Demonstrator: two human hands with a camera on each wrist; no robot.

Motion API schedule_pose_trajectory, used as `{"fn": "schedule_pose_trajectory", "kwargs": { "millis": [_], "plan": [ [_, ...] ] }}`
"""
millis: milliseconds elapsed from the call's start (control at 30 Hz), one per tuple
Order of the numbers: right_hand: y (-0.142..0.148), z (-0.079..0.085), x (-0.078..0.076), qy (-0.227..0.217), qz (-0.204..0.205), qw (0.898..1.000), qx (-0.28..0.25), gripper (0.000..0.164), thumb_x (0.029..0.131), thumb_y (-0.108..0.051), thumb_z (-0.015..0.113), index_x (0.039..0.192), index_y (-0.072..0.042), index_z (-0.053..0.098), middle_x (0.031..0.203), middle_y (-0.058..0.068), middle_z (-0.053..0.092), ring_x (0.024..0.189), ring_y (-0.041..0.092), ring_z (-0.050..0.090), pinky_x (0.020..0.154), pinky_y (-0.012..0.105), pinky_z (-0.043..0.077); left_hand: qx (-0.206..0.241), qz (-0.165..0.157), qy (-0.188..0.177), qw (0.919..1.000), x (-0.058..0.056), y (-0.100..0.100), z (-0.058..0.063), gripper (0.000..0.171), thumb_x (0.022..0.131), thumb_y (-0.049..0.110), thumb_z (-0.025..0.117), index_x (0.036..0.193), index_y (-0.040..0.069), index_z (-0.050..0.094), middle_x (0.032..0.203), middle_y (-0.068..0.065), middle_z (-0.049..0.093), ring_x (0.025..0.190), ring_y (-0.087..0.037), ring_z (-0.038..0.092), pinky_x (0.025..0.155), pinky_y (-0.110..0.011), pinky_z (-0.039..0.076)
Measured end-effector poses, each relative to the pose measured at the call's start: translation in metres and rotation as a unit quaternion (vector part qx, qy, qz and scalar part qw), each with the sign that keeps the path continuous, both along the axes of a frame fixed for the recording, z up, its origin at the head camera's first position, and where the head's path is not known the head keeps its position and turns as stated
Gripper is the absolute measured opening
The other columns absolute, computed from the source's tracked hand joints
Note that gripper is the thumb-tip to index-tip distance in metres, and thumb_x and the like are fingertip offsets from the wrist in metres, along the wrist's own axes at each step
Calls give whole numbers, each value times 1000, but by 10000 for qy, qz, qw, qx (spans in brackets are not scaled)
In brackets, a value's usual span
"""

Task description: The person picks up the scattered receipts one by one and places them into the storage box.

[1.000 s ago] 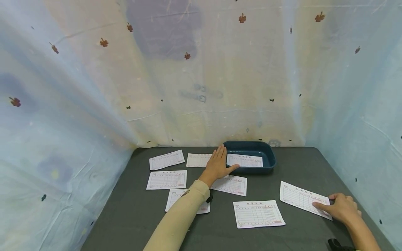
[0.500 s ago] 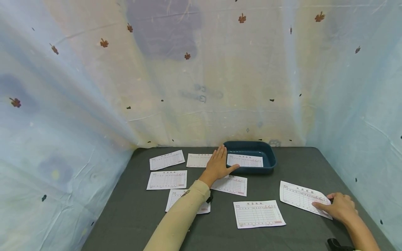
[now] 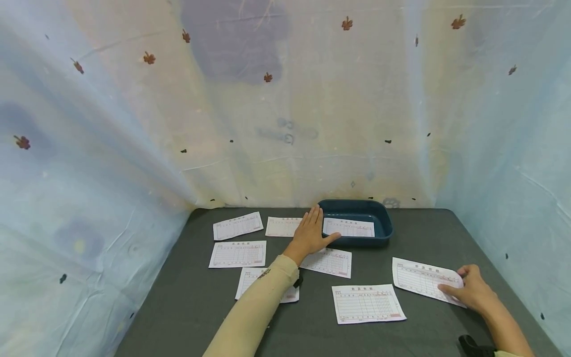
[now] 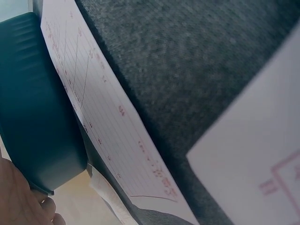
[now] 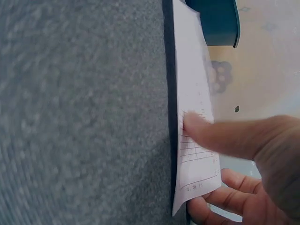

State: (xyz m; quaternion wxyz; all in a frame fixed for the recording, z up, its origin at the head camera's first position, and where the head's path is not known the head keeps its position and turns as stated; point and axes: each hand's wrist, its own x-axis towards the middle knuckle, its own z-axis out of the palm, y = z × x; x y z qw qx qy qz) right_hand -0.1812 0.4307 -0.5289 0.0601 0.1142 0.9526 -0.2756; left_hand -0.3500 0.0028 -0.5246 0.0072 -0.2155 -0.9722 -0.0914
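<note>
My left hand lies with straight fingers along the left end of a dark teal tray, its thumb spread toward the tray's front. A printed form sheet is inside the tray. In the left wrist view, fingers touch the lower corner of the tray. My right hand pinches the right end of another printed form sheet on the right side of the table. Its thumb is on the printed face of the sheet and the other fingers are behind; that end curls up.
Several more form sheets lie about: one at the front middle, one before the tray, and others on the left, such as one. The dark grey table is enclosed by pale patterned curtains.
My right hand has shifted a little left and away from me, sliding the pinched form sheet slightly left, its right end more curled. The left hand stays at the tray.
</note>
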Motion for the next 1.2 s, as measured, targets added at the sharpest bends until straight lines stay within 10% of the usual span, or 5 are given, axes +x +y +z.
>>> {"fn": "schedule_pose_trajectory", "kwargs": {
  "millis": [333,1000,1200],
  "plan": [
    [-3,-4,-7,915,-36,9957,-141,55,96,-1,69,131,21,32,93,28,60,79,31,57,66,38,42,-82,-40,-69,9999,-6,0,-4,112,100,86,32,172,4,6,181,-12,0,167,-28,6,135,-43,8],
    [-10,9,-19,2065,-1123,9706,-526,40,104,-21,72,122,14,64,104,29,72,70,-20,40,58,11,40,-61,-24,45,10000,1,-1,3,109,102,83,33,172,2,11,181,-13,4,167,-28,10,135,-44,12],
    [-14,12,-18,2277,-1446,9600,-748,38,104,-25,70,122,9,66,82,-14,66,69,-20,43,59,11,40,-26,-14,-39,10000,-1,0,0,109,102,83,35,172,3,9,181,-12,2,167,-28,8,135,-41,7]
  ]
}}
